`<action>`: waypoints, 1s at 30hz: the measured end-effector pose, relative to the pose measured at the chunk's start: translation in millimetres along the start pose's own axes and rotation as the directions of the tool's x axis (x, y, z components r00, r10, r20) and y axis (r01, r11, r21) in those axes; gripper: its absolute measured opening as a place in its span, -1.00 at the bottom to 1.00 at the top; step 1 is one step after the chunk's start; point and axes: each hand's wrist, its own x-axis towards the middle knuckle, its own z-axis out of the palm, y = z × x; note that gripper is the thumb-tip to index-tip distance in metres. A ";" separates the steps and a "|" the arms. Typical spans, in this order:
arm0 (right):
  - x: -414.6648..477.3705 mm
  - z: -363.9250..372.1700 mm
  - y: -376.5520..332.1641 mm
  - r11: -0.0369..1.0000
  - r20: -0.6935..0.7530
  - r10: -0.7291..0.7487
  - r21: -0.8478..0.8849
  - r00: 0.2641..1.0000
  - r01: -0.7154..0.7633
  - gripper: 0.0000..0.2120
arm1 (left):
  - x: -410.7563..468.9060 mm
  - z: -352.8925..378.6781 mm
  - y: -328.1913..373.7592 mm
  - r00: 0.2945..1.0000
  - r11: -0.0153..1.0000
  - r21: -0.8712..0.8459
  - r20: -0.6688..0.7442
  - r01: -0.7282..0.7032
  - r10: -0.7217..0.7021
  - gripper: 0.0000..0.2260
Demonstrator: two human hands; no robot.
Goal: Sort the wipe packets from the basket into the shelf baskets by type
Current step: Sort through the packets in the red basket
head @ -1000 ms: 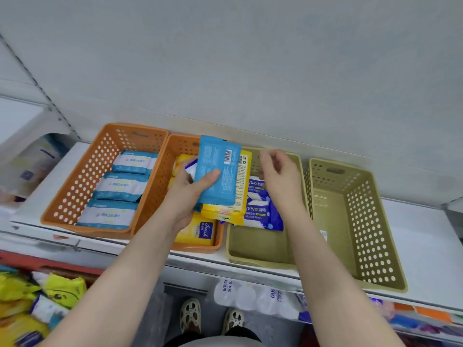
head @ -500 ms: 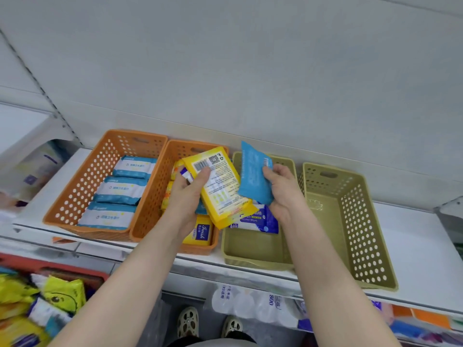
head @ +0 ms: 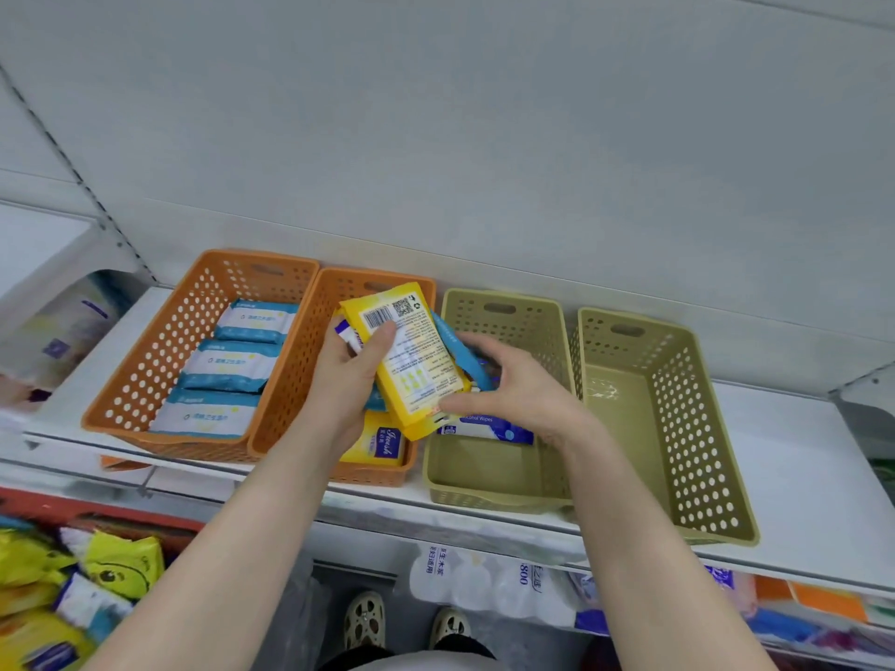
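A pale grey back panel (head: 484, 138) fills the upper half of the frame, evenly and softly lit. A slotted upright strip (head: 72, 162) runs slantwise down the upper left. Below, a white shelf (head: 799, 477) crosses the middle from left to right. Under its front edge, at bottom centre, sit white wrapped packs (head: 484, 578) above a grey floor (head: 409, 617). Yellow bags (head: 121, 569) crowd the lower left behind a red edge (head: 72, 506).

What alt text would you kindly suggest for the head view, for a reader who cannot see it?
The left hand grips a yellow wipe packet and the right hand holds a blue packet, above two orange baskets and two olive baskets on a shelf.
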 end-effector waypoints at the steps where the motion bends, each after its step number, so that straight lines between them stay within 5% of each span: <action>1: 1.6 -0.7 0.7 1.000 -0.104 -0.006 0.020 0.995 0.008 -0.49 | 0.2 0.2 0.6 1.000 1.000 0.010 -0.001 -0.011 0.011 -0.67; 3: 6.2 -4.4 0.8 0.933 -0.318 0.160 0.359 0.935 -0.037 -0.72 | 0.4 -0.6 3.9 1.000 1.000 0.001 -0.016 -0.025 0.025 -0.71; 5: 7.4 -11.2 1.7 0.732 -0.326 0.313 0.681 0.892 -0.008 -0.83 | 1.4 -4.4 8.1 0.999 0.999 -0.035 -0.044 -0.031 0.029 -0.85; 7: 4.8 -17.9 4.7 0.650 -0.295 0.344 0.760 0.891 0.001 -0.87 | 3.0 -11.0 11.5 0.997 0.998 -0.046 -0.066 -0.037 0.034 -0.87; 12: 1.0 -16.9 7.7 0.602 -0.253 0.349 0.798 0.902 -0.010 -0.86 | 5.0 -21.6 13.3 0.996 0.998 -0.061 -0.084 -0.025 0.020 -0.63; 23: 1.3 -26.1 12.3 0.697 -0.379 0.193 0.702 0.905 0.146 -0.60 | 8.3 -26.9 12.1 0.995 0.996 -0.086 -0.100 0.018 -0.026 -0.62; 30: 25.2 -11.1 -7.7 0.781 -0.381 0.156 0.613 0.911 0.123 -0.69 | -10.0 -41.5 13.0 0.984 0.992 -0.125 -0.172 0.025 -0.046 -0.69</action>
